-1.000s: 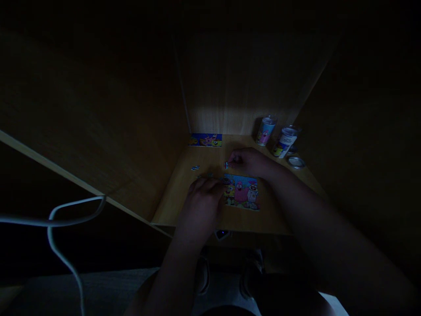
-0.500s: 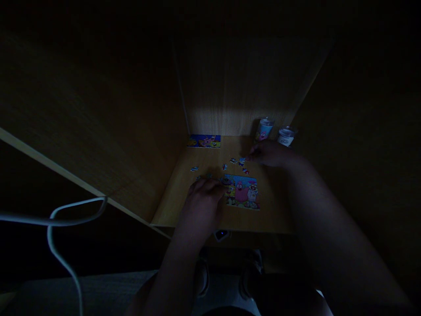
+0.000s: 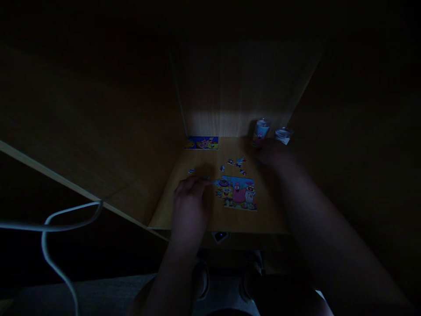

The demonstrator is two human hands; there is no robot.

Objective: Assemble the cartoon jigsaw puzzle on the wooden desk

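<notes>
A partly assembled cartoon jigsaw puzzle [image 3: 239, 193] lies on the wooden shelf, its left edge uneven. My left hand [image 3: 190, 199] rests palm down at its left, fingers stretched out, the index fingertip by a puzzle piece [image 3: 216, 182] at the upper left edge. Several loose puzzle pieces [image 3: 240, 162] are scattered behind the assembled part. My right hand [image 3: 272, 153] is over the right back of the shelf, in front of a clear-lidded cartoon cylinder [image 3: 261, 131]. Deep shadow hides its fingers, and whether it holds anything is unclear.
A second clear-lidded container [image 3: 283, 134] with a white label stands at the back right. A blue cartoon picture strip [image 3: 201, 142] lies along the back wall. Wooden panels close in the shelf [image 3: 167, 215] on both sides. A white cable [image 3: 49, 256] hangs at the left.
My left hand has drawn back leftward, uncovering the puzzle's left edge. My right hand has moved away from the loose pieces, toward the right. The view has shifted slightly.
</notes>
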